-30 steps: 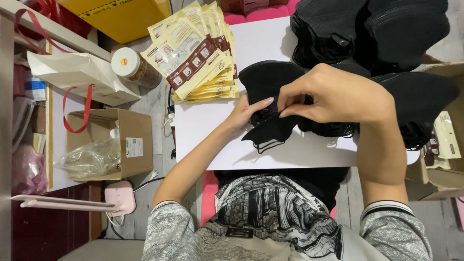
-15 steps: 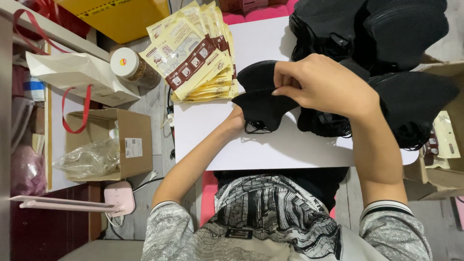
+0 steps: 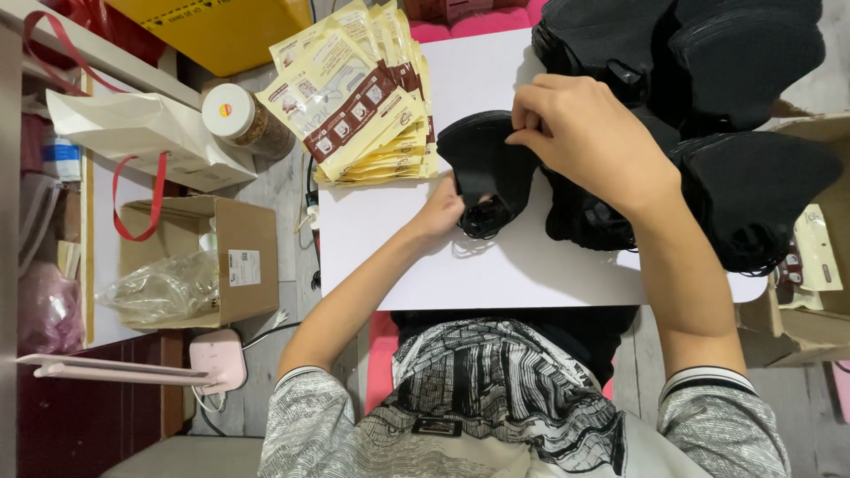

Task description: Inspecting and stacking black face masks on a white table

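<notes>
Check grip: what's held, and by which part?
A black face mask: left hand pinches its lower edge near the ear loops, right hand fingers grip its upper right edge.

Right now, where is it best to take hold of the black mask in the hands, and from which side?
Probably the black mask by its free left curved edge, coming from the packet side; the right hand pinches its top right and the left hand holds its bottom.
</notes>
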